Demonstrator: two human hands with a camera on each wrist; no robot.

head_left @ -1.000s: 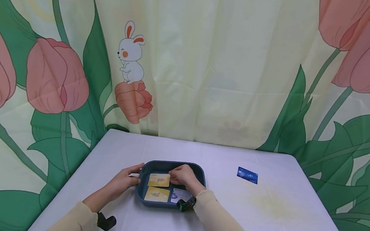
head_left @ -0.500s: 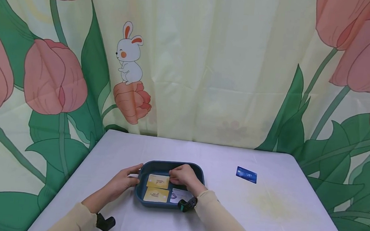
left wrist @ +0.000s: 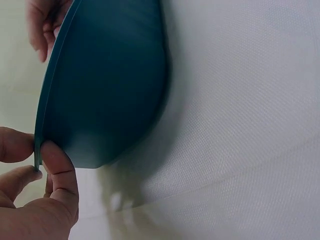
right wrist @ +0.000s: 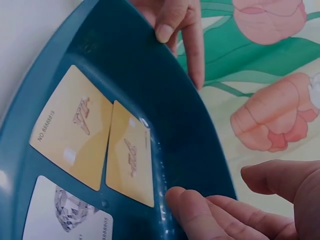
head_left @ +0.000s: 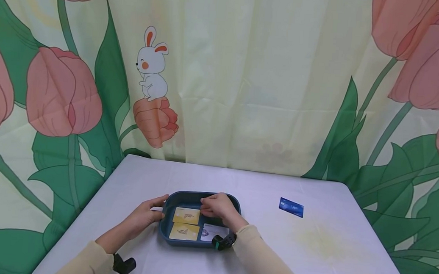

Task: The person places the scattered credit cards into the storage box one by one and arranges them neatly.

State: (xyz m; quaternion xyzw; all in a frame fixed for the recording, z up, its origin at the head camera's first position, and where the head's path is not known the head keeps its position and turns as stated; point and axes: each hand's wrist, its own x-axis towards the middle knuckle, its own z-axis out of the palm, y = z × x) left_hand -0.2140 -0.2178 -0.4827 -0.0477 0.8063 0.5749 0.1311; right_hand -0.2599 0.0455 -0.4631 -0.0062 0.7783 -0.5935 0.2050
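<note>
A dark blue tray point(head_left: 185, 243) stands on the table, its left rim held between the thumb and fingers of my left hand point(head_left: 143, 217). That pinch on the rim also shows in the left wrist view. Inside the tray lie two gold cards, a farther gold card point(head_left: 186, 215) and a nearer gold card point(head_left: 184, 231). A white card point(right wrist: 70, 212) with a diamond picture lies to their right, partly covered by my right wrist in the head view. My right hand point(head_left: 218, 207) is over the tray beside the farther gold card, thumb apart from its fingers and nothing between them.
To the right of the tray, a blue VIP card point(head_left: 291, 207) lies on the white-covered table point(head_left: 317, 262). Behind the table hangs a curtain point(head_left: 245, 92) printed with tulips and a rabbit. Black wrist devices point(head_left: 124, 265) sit on both arms.
My right hand has edged slightly away from the cards. The left hand keeps its hold on the tray rim, and the cards stay in place. The head view has shifted a little.
</note>
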